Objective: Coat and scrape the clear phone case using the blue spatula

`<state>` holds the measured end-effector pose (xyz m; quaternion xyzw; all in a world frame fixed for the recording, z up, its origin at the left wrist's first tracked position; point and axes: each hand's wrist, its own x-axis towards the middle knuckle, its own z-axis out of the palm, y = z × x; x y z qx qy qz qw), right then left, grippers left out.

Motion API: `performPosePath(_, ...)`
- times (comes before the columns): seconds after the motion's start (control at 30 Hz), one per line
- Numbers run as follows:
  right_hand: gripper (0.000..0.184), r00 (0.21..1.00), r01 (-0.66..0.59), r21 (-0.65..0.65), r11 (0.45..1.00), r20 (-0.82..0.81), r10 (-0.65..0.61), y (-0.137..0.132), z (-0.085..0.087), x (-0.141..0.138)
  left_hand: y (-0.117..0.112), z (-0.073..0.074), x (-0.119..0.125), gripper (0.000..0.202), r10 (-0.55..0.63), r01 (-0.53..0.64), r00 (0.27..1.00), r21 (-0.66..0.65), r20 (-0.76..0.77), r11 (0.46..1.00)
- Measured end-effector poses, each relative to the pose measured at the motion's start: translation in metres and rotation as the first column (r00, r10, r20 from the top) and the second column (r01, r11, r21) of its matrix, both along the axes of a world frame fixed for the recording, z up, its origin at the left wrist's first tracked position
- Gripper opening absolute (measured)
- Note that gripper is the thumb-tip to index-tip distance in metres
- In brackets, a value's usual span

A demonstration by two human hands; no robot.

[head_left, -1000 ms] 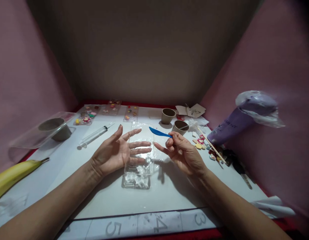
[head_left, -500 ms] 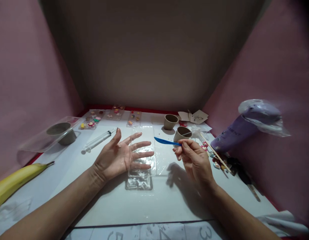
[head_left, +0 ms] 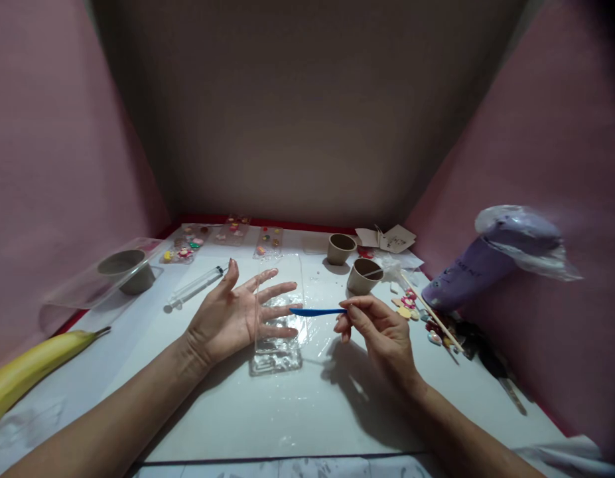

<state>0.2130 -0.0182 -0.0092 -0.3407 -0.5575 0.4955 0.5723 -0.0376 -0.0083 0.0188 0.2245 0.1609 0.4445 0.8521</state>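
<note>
My left hand (head_left: 232,315) lies palm up with its fingers spread, and a clear plastic phone case (head_left: 280,302) rests flat on those fingers. Below the case a second clear piece (head_left: 276,360) lies on the white table (head_left: 267,405). My right hand (head_left: 379,332) pinches the handle of a thin blue spatula (head_left: 314,311). The spatula lies nearly level and its tip reaches the right edge of the clear case, close to my left fingertips.
Two brown paper cups (head_left: 363,275) stand behind my right hand. A syringe (head_left: 195,287), a covered bowl (head_left: 122,270) and a banana (head_left: 31,368) lie at the left. Decorated cases (head_left: 188,244) line the back. A purple tube (head_left: 479,265), a wooden stick (head_left: 429,311) and small charms (head_left: 409,309) sit at the right.
My right hand has lowered the blue spatula and brought it left, so its tip now meets the case edge. My left hand has stayed open under the case.
</note>
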Motion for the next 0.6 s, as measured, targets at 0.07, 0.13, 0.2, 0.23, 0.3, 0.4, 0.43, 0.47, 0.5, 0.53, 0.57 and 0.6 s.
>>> performPosePath(0.07, 0.013, 1.0, 0.005, 0.009, 1.0, 0.017, -0.005, -0.0008, -0.0006, -0.0004, 0.0004, -0.0007, -0.0004, 0.076, 0.005, -0.005, 1.0, -0.014, 0.007, 1.0)
performPosePath(0.13, 0.013, 0.999, 0.011, 0.017, 1.0, 0.031, -0.012, -0.0013, 0.0, -0.0006, 0.0007, -0.0014, -0.0008, 0.077, 0.007, -0.007, 1.0, -0.02, 0.014, 1.0)
performPosePath(0.2, 0.012, 0.999, 0.01, 0.021, 1.0, 0.042, -0.01, -0.0016, 0.0008, -0.0005, 0.0008, -0.0019, -0.0011, 0.078, 0.009, -0.008, 1.0, -0.024, 0.02, 1.0)
performPosePath(0.23, 0.012, 0.999, 0.006, 0.022, 1.0, 0.045, -0.007, -0.0017, 0.0011, -0.0004, 0.0009, -0.002, -0.0013, 0.078, 0.01, -0.009, 1.0, -0.026, 0.023, 1.0)
performPosePath(0.3, 0.012, 0.999, 0.0, 0.024, 1.0, 0.05, -0.001, -0.0019, 0.0012, -0.0003, 0.001, -0.0021, -0.0014, 0.078, 0.011, -0.01, 1.0, -0.028, 0.027, 1.0)
performPosePath(0.4, 0.013, 0.998, -0.003, 0.017, 1.0, 0.057, 0.002, -0.0018, 0.0006, -0.0002, 0.0011, -0.0017, -0.0016, 0.078, 0.017, -0.016, 1.0, -0.032, 0.025, 0.999)
performPosePath(0.43, 0.013, 0.998, -0.004, 0.013, 1.0, 0.06, 0.004, -0.0017, 0.0004, -0.0002, 0.0011, -0.0015, -0.0015, 0.078, 0.019, -0.019, 1.0, -0.035, 0.021, 0.999)
performPosePath(0.47, 0.014, 0.998, -0.007, 0.007, 1.0, 0.065, 0.007, -0.0017, 0.0004, -0.0001, 0.001, -0.0013, -0.0015, 0.078, 0.022, -0.022, 1.0, -0.037, 0.016, 0.999)
performPosePath(0.5, 0.014, 0.998, -0.012, 0.004, 1.0, 0.067, 0.011, -0.0016, 0.0004, -0.0001, 0.001, -0.0011, -0.0014, 0.078, 0.024, -0.024, 1.0, -0.038, 0.013, 0.999)
performPosePath(0.53, 0.014, 0.998, -0.017, 0.001, 1.0, 0.066, 0.017, -0.0016, 0.0005, 0.0, 0.0009, -0.0008, -0.0012, 0.078, 0.025, -0.025, 1.0, -0.037, 0.011, 0.999)
performPosePath(0.57, 0.014, 0.998, -0.021, -0.002, 1.0, 0.066, 0.021, -0.0017, 0.0007, 0.0, 0.0008, -0.0006, -0.0011, 0.079, 0.026, -0.026, 1.0, -0.036, 0.01, 0.999)
performPosePath(0.6, 0.014, 0.998, -0.024, -0.006, 1.0, 0.066, 0.025, -0.0018, 0.001, 0.0, 0.0007, -0.0004, -0.0009, 0.079, 0.027, -0.027, 1.0, -0.034, 0.01, 0.999)
